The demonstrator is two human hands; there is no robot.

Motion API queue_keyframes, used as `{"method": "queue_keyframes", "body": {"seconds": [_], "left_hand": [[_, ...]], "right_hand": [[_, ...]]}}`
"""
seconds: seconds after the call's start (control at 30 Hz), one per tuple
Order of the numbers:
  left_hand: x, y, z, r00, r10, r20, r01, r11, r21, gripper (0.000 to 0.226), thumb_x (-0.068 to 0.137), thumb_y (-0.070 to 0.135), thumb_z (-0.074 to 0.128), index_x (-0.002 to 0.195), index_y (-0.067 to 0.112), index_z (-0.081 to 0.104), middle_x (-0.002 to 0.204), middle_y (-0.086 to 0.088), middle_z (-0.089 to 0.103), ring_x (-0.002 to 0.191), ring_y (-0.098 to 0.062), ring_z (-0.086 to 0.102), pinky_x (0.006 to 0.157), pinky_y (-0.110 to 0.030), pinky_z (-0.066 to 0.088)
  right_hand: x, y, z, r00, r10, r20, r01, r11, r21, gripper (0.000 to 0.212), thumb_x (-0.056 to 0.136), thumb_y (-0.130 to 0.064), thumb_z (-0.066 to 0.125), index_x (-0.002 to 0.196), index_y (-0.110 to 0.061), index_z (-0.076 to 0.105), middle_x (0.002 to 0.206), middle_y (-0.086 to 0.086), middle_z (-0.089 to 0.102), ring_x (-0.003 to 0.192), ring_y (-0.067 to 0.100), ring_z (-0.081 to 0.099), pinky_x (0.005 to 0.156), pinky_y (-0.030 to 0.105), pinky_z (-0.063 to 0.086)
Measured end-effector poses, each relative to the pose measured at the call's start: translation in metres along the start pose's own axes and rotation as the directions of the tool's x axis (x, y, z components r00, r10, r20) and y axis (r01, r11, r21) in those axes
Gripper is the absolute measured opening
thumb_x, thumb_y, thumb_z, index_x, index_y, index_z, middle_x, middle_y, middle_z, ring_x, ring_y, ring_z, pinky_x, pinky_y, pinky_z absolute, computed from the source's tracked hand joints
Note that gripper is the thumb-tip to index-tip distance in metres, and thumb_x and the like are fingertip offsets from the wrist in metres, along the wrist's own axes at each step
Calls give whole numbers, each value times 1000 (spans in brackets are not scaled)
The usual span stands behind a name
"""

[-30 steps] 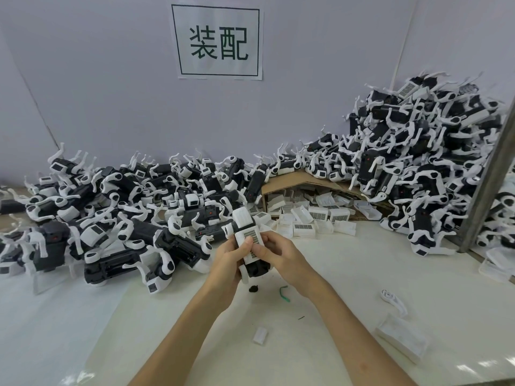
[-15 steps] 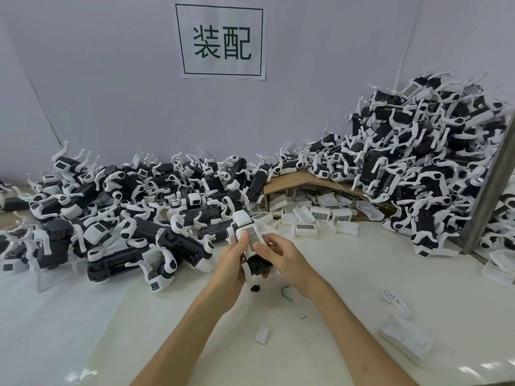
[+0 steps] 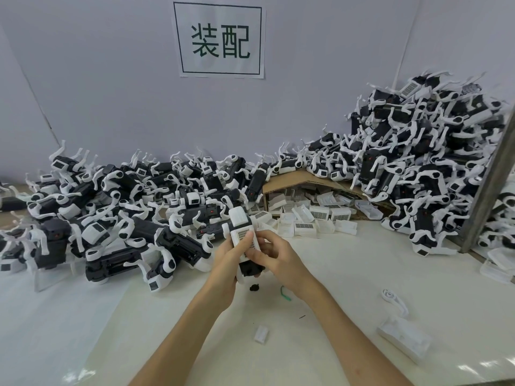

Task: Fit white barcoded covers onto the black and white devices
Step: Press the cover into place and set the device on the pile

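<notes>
Pale walls are met by a white surface (image 3: 348, 277), over which the work is held. A device (image 3: 239, 215) is gripped by both hands. The left hand (image 3: 227, 264) is wrapped round its left side, with the thumb laid along a barcoded cover (image 3: 242, 234) on its upper face. The right hand (image 3: 280, 257) is curled round its right side, with fingertips pinched at the cover's lower part.

The device's long axis is pointed away from the person: the white end is far, and the black end is near and low between the palms. The cover is thus already on the device, under both hands. The left thumb is judged the better placed for a final press along that axis. Whether the cover is fully seated cannot be told, since its edges are hidden by fingers, and the device's underside is not shown.

Just below the device, a black bit (image 3: 254, 287) and a green wire (image 3: 285, 293) are seen on the surface, and a small white part (image 3: 261, 334) nearer the person. Beyond the device to the right, loose covers (image 3: 317, 218) are spilled from a box (image 3: 292, 181). A left pile (image 3: 125, 213) and a taller right heap (image 3: 418, 168) of devices are stacked on either side of the device, both cut off at the frame edges.
</notes>
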State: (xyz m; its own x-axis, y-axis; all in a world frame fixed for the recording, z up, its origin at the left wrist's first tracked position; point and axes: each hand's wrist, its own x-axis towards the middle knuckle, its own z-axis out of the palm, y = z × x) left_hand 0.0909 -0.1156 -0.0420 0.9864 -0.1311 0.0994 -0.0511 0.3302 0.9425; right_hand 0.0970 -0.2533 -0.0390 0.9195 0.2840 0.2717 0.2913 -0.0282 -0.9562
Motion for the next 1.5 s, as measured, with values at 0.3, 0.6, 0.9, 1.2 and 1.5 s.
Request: {"method": "queue_keyframes", "body": {"seconds": [0.3, 0.6, 0.9, 1.2, 1.5], "left_hand": [[-1, 4, 1, 1000, -7, 21, 7, 1000, -11, 33, 99, 28, 60, 126, 9, 63, 110, -20, 73, 88, -26, 72, 59, -30, 54], [0, -2, 2, 977, 160, -139, -132, 973, 188, 20, 95, 25, 68, 114, 19, 66, 99, -4, 76, 89, -14, 74, 69, -30, 60], [3, -7, 0, 867, 499, 19, -278, 451, 848, 39, 80, 8, 79, 116, 20, 69, 103, 12, 67, 105, -20, 62, 96, -40, 46], [4, -12, -3, 926, 378, 20, -226, 511, 829, 23, 85, 10, 71, 101, 25, 65, 81, 22, 63, 78, 6, 60, 64, -12, 42], [5, -16, -4, 914, 403, 59, -261, 470, 843, 25, 86, 6, 67, 106, 20, 65, 94, 10, 70, 88, -14, 65, 75, -37, 53]], "right_hand": [[-1, -1, 2, 997, -37, -64, 36, 999, -10, 34, 92, -9, 70, 125, -10, 61, 104, 13, 75, 89, 23, 72, 70, 32, 57], [2, 1, 1, 998, -27, -58, 21, 994, -106, 39, 93, -12, 70, 128, -23, 58, 123, -2, 66, 111, 16, 65, 94, 32, 54], [3, 15, -10, 941, -325, -98, 221, 806, -549, 76, 73, 0, 74, 140, -25, 48, 139, -22, 47, 124, -10, 44, 90, 3, 38], [3, 12, -14, 951, -290, -106, 211, 861, -463, 50, 71, 0, 67, 114, -25, 66, 100, -16, 69, 90, 8, 65, 71, 17, 51], [1, 9, -10, 971, -209, -116, 160, 930, -332, 41, 79, -30, 78, 117, -24, 64, 102, -10, 71, 93, 14, 69, 85, 37, 58]]}}
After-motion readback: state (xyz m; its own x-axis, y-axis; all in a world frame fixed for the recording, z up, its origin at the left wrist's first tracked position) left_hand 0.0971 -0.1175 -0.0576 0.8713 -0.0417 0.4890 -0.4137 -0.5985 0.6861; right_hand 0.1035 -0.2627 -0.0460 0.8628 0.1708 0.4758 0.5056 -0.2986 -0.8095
